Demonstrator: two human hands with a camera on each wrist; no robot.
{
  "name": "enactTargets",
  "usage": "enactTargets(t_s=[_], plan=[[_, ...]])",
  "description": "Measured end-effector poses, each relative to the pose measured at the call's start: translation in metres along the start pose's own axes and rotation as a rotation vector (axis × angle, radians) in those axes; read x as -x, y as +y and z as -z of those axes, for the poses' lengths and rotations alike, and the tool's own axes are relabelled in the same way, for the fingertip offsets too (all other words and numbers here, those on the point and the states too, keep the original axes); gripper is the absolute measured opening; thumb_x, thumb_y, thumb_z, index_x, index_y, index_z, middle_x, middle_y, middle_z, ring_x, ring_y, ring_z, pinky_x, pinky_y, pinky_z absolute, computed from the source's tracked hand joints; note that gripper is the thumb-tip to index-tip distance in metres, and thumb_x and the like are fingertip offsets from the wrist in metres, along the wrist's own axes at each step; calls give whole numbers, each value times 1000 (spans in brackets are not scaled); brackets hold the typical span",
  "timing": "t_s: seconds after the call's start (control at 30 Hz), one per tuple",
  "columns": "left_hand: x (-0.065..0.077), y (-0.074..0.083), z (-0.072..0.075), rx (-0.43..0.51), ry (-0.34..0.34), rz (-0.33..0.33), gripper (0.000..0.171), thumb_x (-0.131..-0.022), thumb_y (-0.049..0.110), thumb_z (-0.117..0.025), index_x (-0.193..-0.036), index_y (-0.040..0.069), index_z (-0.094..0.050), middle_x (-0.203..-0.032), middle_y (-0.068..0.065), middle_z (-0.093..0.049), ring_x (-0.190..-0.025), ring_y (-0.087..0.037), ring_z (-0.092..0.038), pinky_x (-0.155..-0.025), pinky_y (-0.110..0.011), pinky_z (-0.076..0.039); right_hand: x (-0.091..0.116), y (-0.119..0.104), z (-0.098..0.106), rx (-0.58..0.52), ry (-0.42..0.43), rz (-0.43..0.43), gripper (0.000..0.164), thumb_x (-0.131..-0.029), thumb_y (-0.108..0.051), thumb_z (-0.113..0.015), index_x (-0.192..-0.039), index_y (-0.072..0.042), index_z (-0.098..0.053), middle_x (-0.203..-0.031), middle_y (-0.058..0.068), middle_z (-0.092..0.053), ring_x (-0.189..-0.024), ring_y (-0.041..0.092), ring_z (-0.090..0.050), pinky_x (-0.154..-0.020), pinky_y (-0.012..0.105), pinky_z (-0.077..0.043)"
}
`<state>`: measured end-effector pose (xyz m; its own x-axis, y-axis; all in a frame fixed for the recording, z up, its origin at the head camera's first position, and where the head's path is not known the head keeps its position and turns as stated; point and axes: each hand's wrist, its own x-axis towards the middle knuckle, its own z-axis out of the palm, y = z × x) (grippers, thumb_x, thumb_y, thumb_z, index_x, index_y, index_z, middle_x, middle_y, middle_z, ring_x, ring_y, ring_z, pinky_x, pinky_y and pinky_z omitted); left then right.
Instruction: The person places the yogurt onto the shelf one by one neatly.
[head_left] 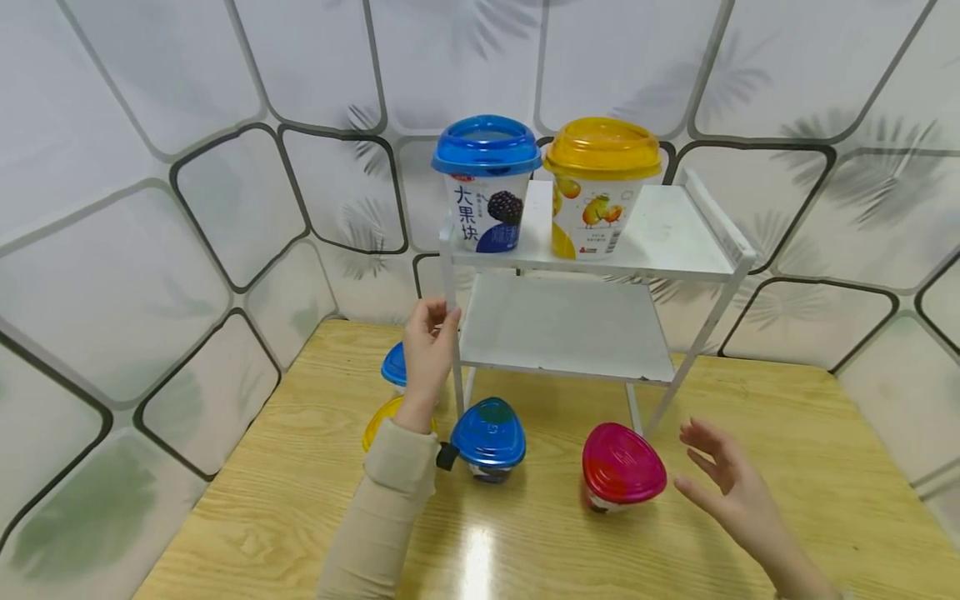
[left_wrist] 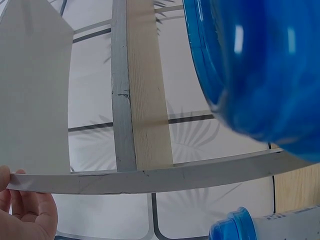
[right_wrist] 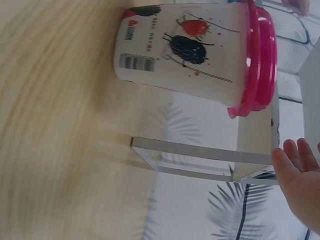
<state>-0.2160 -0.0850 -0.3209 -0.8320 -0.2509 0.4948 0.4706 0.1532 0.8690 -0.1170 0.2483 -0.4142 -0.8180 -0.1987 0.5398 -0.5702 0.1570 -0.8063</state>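
Note:
My left hand [head_left: 430,350] grips the left front post of a white two-tier rack [head_left: 570,321], thumb on one side and fingers curled behind, as the left wrist view shows too. My right hand [head_left: 731,483] is held in the air to the right, fingers relaxed and nothing in it. Left of it a yogurt cup with a pink lid [head_left: 624,462] stands on the table, berries printed on its side [right_wrist: 187,47]. A blue-lidded cup [head_left: 489,433] stands near my left wrist. On the top shelf are a blue-lidded blackberry cup [head_left: 487,183] and a yellow-lidded cup [head_left: 600,187].
Behind my left forearm, another blue-lidded cup [head_left: 393,365] and a yellow-lidded one [head_left: 381,423] are partly hidden. The rack stands toward the back of the wooden table [head_left: 285,500]. A patterned wall covering [head_left: 330,192] rises behind and at both sides.

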Motion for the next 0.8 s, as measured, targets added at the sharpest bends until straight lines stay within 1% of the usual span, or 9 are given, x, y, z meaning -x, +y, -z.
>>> enactTargets(t_s=[0.1,0.3,0.43,0.6,0.8], plan=[[0,0,0,-1,-1,6,13,-86,-1,-53,-95,-11,-51,-89,-22,-53,-80,-28,-52,-64,-19,-39,5,5,-1,48,-10,-17,72,-64,28,-57,-129,8,-32,-121,-2,-45,-111,6,-43,-87,13,-35],[1,1,0,-6,7,7,13,-86,-1,-53,-95,-10,-51,-89,-21,-53,-81,-29,-52,-64,-20,-39,16,12,-5,138,-25,-89,69,-67,22,-61,-127,7,-32,-121,-10,-43,-109,0,-42,-85,11,-35],[1,1,-1,-8,16,12,13,-86,-1,-54,-95,-10,-51,-89,-21,-53,-81,-29,-52,-64,-19,-39,21,17,-8,152,-34,-120,66,-67,20,-63,-125,11,-32,-121,-14,-42,-108,-2,-42,-85,10,-35],[1,0,0,1,7,23,14,-86,-1,-53,-96,-11,-51,-89,-22,-53,-81,-28,-51,-64,-19,-39,26,22,-11,168,-46,-140,66,-67,16,-65,-124,13,-31,-120,-16,-42,-108,-4,-41,-84,9,-34],[1,-2,0,6,4,9,13,-86,-2,-53,-95,-11,-51,-88,-21,-53,-80,-27,-51,-64,-18,-40,30,28,-14,172,-82,-173,69,-67,13,-67,-126,11,-31,-119,-12,-43,-106,-5,-41,-84,9,-34]])
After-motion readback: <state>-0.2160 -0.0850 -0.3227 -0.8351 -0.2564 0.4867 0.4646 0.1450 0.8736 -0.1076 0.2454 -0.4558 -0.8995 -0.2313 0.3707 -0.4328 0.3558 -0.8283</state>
